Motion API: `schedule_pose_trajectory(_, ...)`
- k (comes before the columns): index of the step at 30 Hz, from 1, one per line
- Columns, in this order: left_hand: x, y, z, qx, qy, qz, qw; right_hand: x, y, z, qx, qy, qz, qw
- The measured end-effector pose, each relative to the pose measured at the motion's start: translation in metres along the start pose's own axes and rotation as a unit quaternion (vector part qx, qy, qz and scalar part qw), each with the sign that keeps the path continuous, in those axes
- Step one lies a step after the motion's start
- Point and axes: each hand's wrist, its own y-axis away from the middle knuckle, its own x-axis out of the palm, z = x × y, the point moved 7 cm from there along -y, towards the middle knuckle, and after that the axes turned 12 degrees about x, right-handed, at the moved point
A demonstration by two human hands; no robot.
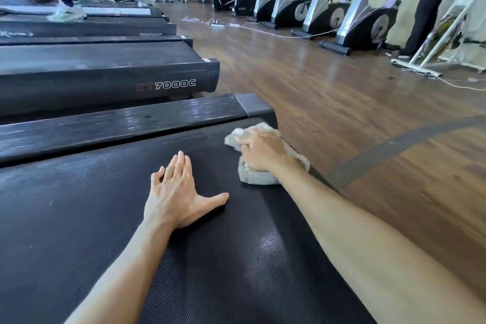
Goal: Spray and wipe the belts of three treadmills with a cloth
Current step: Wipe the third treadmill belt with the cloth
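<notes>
Left hand (176, 193) flat on the black treadmill belt (79, 218), palm down, fingers straight and spread, grasping nothing. Right hand (263, 151) on top of a bunched pale cloth (256, 176) near the belt's far right corner, fingers curled over it, pressing it onto the belt; cloth crumpled, long axis roughly along the belt's length. Beyond on the left, glossy side rail (118, 123), then a neighbouring treadmill (105, 79) marked XT7000C; across the wooden floor (315, 87), exercise bikes (363, 21) in a row.

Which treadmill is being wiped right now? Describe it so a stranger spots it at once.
In the row of black treadmills along the wooden gym floor, take the nearest one, with the textured black belt. It alone has the left hand flat on it and the right hand pressing a crumpled pale cloth.
</notes>
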Motion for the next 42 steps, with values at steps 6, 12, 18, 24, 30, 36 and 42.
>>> schedule_pose_trajectory(6, -0.001, 0.001, -0.001, 0.002, 0.000, -0.002, 1.000, -0.009, 0.082, -0.018, -0.129, -0.057, 0.063, 0.988)
schedule_pose_trajectory(12, 0.000, -0.001, 0.000, 0.002, -0.003, -0.005, 1.000, 0.000, 0.008, -0.009, -0.001, -0.004, 0.011, 1.000)
schedule_pose_trajectory(18, 0.000, 0.000, 0.000, 0.004, -0.007, 0.001, 1.000, 0.004, 0.060, 0.012, -0.132, -0.029, 0.062, 0.989)
schedule_pose_trajectory(24, -0.001, 0.000, -0.001, 0.000, -0.007, -0.006, 1.000, -0.003, 0.007, -0.024, -0.023, -0.016, 0.021, 0.999)
schedule_pose_trajectory(30, -0.001, -0.001, 0.001, 0.001, -0.007, -0.007, 1.000, 0.000, 0.032, 0.015, -0.113, -0.015, 0.026, 0.993)
schedule_pose_trajectory(36, -0.002, 0.002, 0.000, 0.001, -0.001, -0.016, 1.000, -0.015, 0.051, -0.014, -0.092, -0.026, 0.009, 0.995)
schedule_pose_trajectory(42, -0.002, 0.001, 0.000, 0.003, -0.001, -0.018, 1.000, 0.002, -0.003, 0.010, -0.034, 0.022, -0.037, 0.998)
